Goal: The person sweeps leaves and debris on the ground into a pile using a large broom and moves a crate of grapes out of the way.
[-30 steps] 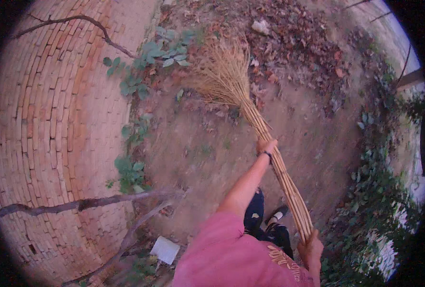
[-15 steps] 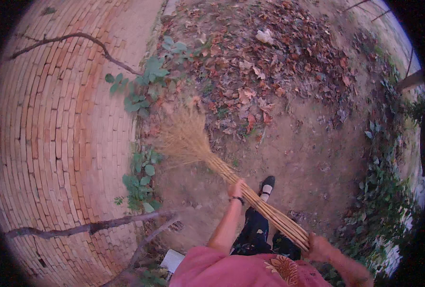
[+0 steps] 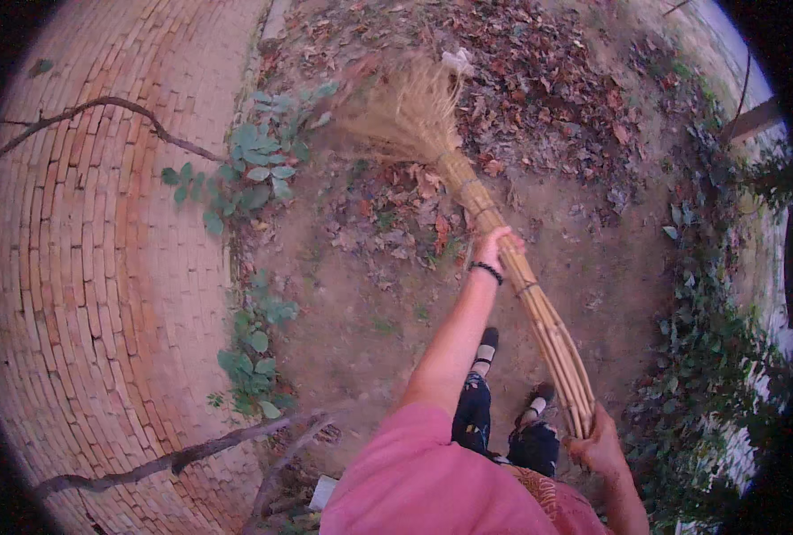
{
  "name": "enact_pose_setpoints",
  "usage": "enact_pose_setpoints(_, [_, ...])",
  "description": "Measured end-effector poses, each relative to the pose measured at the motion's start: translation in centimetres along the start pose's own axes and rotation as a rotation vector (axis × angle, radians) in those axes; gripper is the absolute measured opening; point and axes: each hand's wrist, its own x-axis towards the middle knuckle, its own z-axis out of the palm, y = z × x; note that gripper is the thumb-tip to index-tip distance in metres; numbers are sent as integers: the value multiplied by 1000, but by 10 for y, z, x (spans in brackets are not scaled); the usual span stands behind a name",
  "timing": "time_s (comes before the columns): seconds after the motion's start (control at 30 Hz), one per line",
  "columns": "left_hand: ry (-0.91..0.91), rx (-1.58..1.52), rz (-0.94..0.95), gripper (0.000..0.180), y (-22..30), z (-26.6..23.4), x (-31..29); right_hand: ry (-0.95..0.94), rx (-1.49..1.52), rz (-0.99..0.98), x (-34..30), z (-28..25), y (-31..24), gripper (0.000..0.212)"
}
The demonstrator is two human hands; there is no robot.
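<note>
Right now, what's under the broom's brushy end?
Fallen leaves lie on the dirt beside the bristles. What's directly beneath is covered by them, so I can't tell.

Brown dirt ground (image 3: 583, 285) here beneath the left hand (image 3: 496, 248), dry leaves (image 3: 557, 116) strewn thickly beyond it, a pale lump (image 3: 458, 61) among them

Woody broom handle (image 3: 548, 332) looking smooth here, dry wispy fibre at the brush head (image 3: 419, 111), matt cloth on the pink T-shirt (image 3: 427, 477), cloth again in the dark trousers (image 3: 473, 412), rough matt brick wall (image 3: 93, 259), papery dead leaves (image 3: 525, 76), rough wooden branch (image 3: 180, 459)
</note>
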Motion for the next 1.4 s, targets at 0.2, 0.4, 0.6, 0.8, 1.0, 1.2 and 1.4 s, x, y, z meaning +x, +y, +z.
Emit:
enact_pose_setpoints(0.2, [-100, -148, -1, 24, -64, 49, -60, 15, 6, -84, -56, -58, 52, 57])
enact_pose_setpoints(0.4, [71, -421, -274, 30, -163, 9, -110, -131, -286, 94, -80, -169, 130, 62])
enact_pose_setpoints(0.6, [305, -576, -252, 25, -251, -56, -144, -298, -1129, -78, -59, -244, 98, 48])
enact_pose_setpoints(0.8, [385, -442, -296, 29, -284, -18, -73, -122, -1247, -148, -59, -267, 81, 46])
enact_pose_setpoints(1.0, [126, -94, -153, 21, -179, 66, 39, 237, -788, -113, -17, -215, 92, 47])
enact_pose_setpoints(1.2, [17, 23, 26, 22, -52, 114, 71, 182, -643, -142, 32, -150, 43, 48])
enact_pose_setpoints(1.4, [-143, -205, -65, 20, -140, 111, 0, 163, -559, -156, 3, -213, 122, 42])
